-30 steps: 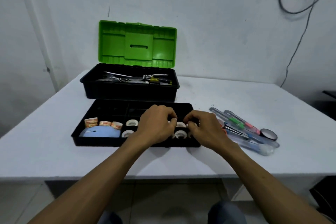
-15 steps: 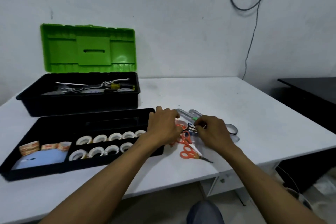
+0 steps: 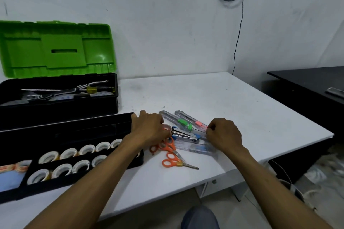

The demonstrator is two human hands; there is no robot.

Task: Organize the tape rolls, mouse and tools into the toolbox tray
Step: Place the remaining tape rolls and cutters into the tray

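Item 1: our left hand. We are resting it, fingers curled down, over a small clear tape roll and the handles of one pair of orange scissors, just beside the tray's right end. We cannot tell whether it is grasping either.

Item 2: our right hand. We are holding it curled at the near end of the pink-slider knife. Its grip is hidden, so we cannot tell.

Lying loose on the white table:
- green-slider knife
- stapler
- clear blue cutter
- second scissors

Sitting in the black toolbox tray:
- white tape rolls, in two rows
- blue mouse, in the left compartment

Standing open behind the tray: toolbox, with its green lid upright.
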